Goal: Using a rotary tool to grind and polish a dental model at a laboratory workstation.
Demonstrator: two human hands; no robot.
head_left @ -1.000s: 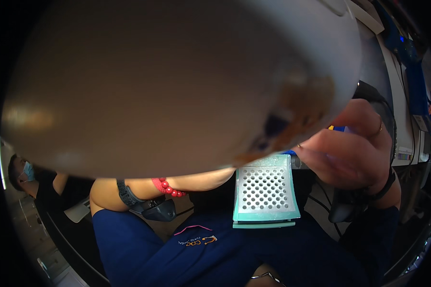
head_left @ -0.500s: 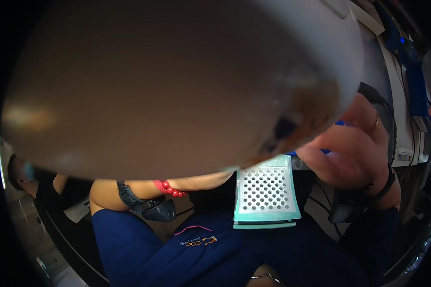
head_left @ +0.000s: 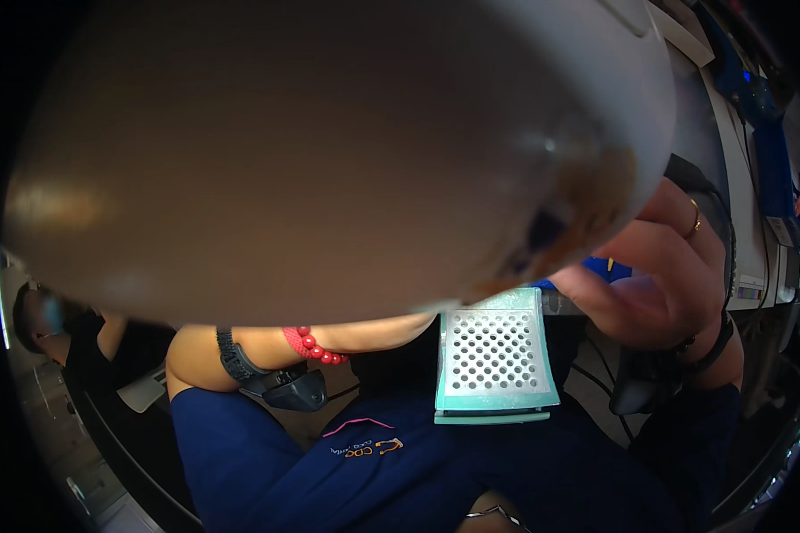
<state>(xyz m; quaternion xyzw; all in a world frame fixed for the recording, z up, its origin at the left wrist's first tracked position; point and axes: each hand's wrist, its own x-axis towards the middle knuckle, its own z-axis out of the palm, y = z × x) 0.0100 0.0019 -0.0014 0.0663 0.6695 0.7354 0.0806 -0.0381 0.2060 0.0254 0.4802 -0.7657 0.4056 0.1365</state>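
Across the upper frame a blurred pale object blocks us; lower centre, a perforated teal tray; our right hand curls beside it, grip unclear.

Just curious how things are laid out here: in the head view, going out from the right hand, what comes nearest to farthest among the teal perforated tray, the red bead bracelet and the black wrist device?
From the right hand:
1. Teal perforated tray, just to its left, on the lap.
2. Red bead bracelet, further left, on the left forearm.
3. Black wrist device, slightly beyond the bracelet, on that same forearm.
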